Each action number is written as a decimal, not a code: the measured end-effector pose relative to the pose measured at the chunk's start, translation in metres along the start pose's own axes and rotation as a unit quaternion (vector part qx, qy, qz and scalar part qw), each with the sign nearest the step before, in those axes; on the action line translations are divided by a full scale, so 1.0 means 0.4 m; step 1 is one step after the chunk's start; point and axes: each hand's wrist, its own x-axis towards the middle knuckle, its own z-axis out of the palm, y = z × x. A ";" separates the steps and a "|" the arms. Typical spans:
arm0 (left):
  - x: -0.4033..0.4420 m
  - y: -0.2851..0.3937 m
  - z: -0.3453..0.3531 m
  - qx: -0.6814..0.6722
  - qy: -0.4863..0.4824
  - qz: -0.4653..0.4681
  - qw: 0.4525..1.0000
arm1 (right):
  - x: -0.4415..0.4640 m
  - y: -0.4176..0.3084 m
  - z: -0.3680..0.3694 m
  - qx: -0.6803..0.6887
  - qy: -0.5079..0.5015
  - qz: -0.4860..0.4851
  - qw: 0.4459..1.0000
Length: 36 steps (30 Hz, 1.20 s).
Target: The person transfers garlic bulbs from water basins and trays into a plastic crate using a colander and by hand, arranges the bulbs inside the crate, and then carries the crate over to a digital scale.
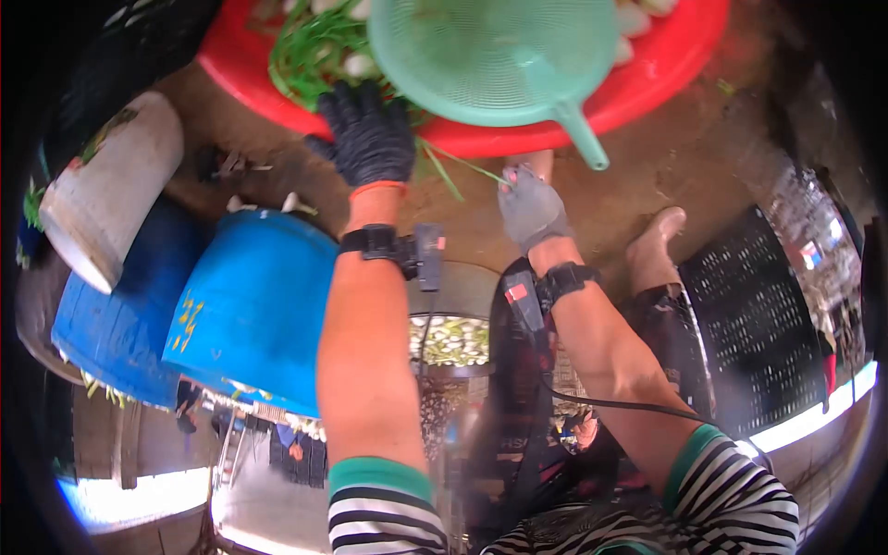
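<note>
My left hand (370, 134), in a black glove, reaches over the near rim of a red basin (462, 141). Its fingers are spread against a bunch of long green leaves (310, 51); whether any leaf is caught under them is hidden. My right hand (535, 205), in a grey glove, is closed just outside the basin. A thin green leaf (467, 165) runs from the basin's rim to its fingertips. A pale green plastic strainer (490, 65) lies over the basin, its handle pointing towards me. White bulbs (634, 23) show around the strainer.
Two blue barrels (259, 296) (120, 314) and a tilted white bucket (120, 185) stand at the left. At the right is a black perforated crate (754, 314), near a boot (657, 245). A container of chopped white and green pieces (450, 340) sits between my arms.
</note>
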 end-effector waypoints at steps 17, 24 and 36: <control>-0.219 0.367 -0.623 -0.322 -0.211 0.001 0.923 | -0.467 0.425 -0.915 0.553 0.258 0.186 0.770; -0.619 0.929 -1.023 -0.681 -0.275 0.343 0.586 | -0.619 0.179 -1.263 0.642 0.265 0.098 0.713; -0.836 1.169 -1.392 -0.526 -0.503 0.425 0.538 | -0.961 0.178 -1.536 0.653 0.551 0.026 0.519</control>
